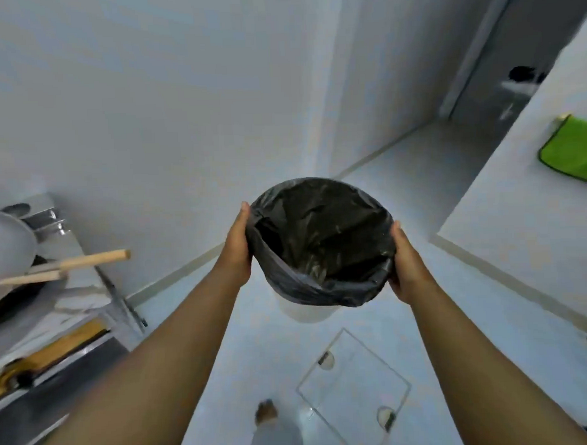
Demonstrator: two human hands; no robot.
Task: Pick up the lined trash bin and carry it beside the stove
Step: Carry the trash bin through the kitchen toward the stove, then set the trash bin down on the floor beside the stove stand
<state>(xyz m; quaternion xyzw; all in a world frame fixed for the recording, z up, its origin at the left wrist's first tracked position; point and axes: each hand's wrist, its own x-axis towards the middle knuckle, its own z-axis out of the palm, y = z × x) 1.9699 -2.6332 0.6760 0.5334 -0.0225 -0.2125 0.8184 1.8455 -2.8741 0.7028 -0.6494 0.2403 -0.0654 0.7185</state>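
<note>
Black liner covers the trash bin [321, 244], held above the floor by both hands, left hand [236, 249] and right hand [407, 265] grasping its rim. Carrying step; next it should go left, near the stove [28, 298].

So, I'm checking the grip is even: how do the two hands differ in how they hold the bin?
The left hand sits higher in the picture on the trash bin, its fingertips reaching up to the far part of the rim; the right hand sits lower and nearer the person. The left hand presses flat along the side, while the right hand's thumb rests by the liner edge. Both press on the bagged rim from opposite sides, holding the bin off the floor.
</note>
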